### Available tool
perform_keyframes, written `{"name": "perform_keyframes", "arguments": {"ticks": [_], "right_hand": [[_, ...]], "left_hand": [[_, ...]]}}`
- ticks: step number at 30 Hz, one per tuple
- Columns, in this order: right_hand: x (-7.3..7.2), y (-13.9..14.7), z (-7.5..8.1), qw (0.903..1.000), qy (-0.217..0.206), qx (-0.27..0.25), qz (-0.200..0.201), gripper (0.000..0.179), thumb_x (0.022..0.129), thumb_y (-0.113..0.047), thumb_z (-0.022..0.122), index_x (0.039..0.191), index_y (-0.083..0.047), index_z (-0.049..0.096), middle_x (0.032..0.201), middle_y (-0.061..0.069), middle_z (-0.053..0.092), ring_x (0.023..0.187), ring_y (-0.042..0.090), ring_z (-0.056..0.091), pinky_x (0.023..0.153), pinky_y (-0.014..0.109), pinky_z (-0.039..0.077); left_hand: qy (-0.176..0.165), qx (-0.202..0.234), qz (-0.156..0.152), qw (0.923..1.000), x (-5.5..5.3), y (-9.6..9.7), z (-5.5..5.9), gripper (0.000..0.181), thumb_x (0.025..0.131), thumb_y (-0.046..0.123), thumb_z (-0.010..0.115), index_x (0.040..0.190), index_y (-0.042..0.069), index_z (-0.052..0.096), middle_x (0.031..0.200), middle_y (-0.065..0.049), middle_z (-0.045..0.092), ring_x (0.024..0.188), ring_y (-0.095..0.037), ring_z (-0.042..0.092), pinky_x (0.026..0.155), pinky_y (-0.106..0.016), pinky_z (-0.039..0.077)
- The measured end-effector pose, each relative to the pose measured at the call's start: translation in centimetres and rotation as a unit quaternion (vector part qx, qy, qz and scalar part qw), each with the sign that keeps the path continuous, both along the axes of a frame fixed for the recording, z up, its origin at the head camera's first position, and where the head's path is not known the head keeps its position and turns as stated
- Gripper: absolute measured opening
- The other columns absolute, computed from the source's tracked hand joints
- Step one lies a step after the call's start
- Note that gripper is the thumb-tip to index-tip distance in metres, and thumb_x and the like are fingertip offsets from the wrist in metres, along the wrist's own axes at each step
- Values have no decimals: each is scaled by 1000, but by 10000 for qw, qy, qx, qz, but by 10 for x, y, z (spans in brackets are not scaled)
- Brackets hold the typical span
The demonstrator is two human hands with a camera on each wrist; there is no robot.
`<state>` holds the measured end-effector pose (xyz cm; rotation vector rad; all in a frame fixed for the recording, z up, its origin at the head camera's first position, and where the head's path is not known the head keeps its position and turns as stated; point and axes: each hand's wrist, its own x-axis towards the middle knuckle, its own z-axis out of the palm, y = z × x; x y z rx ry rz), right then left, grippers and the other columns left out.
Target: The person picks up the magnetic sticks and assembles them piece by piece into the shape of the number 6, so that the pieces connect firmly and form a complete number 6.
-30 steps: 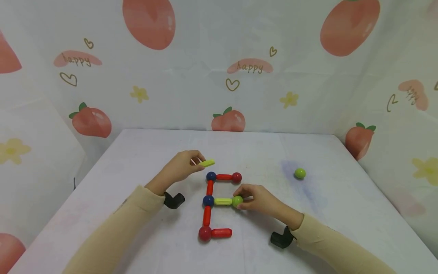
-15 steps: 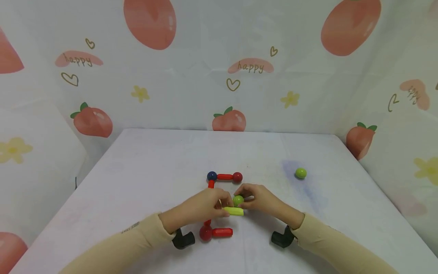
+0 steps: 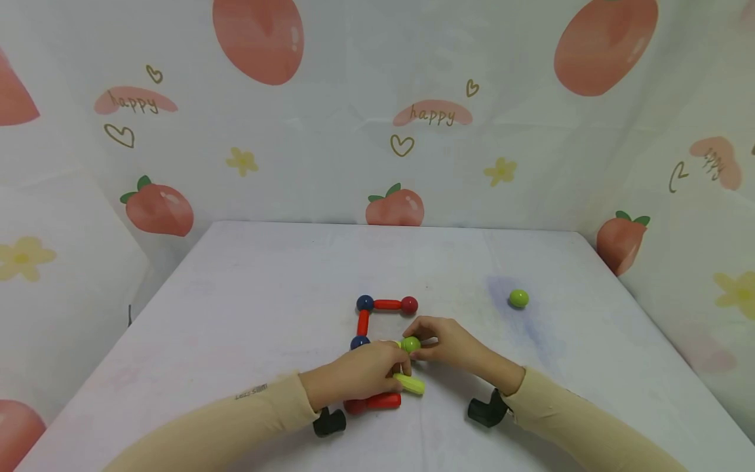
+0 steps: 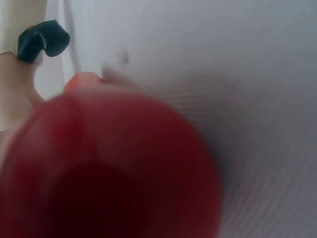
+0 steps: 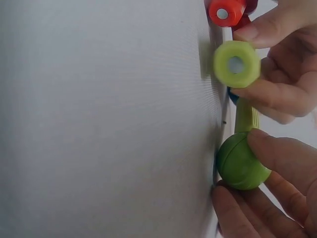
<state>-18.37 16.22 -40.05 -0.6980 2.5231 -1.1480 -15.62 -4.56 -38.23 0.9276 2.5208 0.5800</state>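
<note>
My left hand (image 3: pixel 368 370) pinches a yellow-green magnetic rod (image 3: pixel 409 384) between thumb and fingers, just in front of the green ball (image 3: pixel 411 344). In the right wrist view a metal tip shows in the rod's end. My right hand (image 3: pixel 451 344) holds that green ball, which is joined to another yellow-green rod (image 5: pixel 245 116) mostly covered by the left hand. This rod belongs to a figure of red rods and balls on the table, with a blue ball (image 3: pixel 365 303) and a red ball (image 3: pixel 409 305) at its far side. A red ball (image 4: pixel 114 168) fills much of the left wrist view.
Another green ball (image 3: pixel 519 299) lies apart at the right on the white table (image 3: pixel 283 262). The front red rod (image 3: pixel 383 401) lies close to the left hand. A patterned cloth (image 3: pixel 330 131) hangs behind the table, and black wrist cameras jut from both sleeves.
The left hand has carried its yellow-green rod from behind the figure toward the front and right, over the figure's middle. The right hand keeps its hold on the green ball.
</note>
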Motion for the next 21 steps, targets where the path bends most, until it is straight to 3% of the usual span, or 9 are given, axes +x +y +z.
{"name": "perform_keyframes", "arguments": {"ticks": [14,21], "right_hand": [[2,-2,1,9999,-50,76,-66,28,88,-6,78,114,-7,67,114,10,73,110,28,71,95,39,59],[1,-2,1,10000,-67,34,-53,28,87,-7,79,113,-6,67,111,9,73,108,26,71,91,34,60]], "left_hand": [[140,-132,22,9998,1,2,1,13,89,14,78,101,16,74,91,8,62,76,-3,50,69,-15,46],[-41,78,168,9998,2,-5,8,19,89,15,79,108,17,75,97,6,63,78,-2,56,69,-15,48]]}}
